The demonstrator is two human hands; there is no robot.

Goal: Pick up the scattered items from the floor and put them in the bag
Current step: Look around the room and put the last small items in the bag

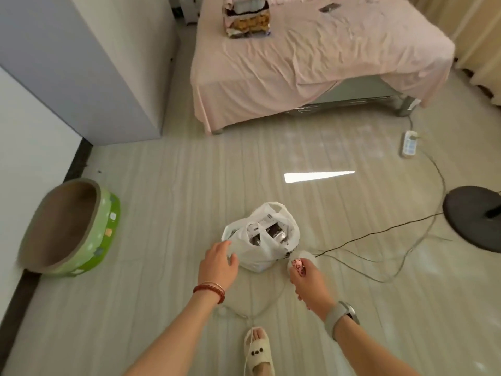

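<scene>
A white plastic bag (267, 240) stands on the floor in front of me, its mouth open, with dark and white packets inside. My left hand (218, 263) is at the bag's left edge, fingers spread and touching the plastic. Just right of the bag, my right hand (309, 280) pinches a small pink patterned item (298, 265). A white roundish thing (305, 256) shows behind that item; I cannot tell what it is. A thin white cord (271, 301) loops on the floor between my arms.
A green round cat scratcher bowl (76, 229) sits at the left wall. Ahead is a bed with a pink sheet (311, 55), with a grey cabinet (89, 66) to its left. A dark fan base (474, 218), a power strip (409, 145) and trailing cables (379, 234) lie at right. My slippered foot (259, 351) is below.
</scene>
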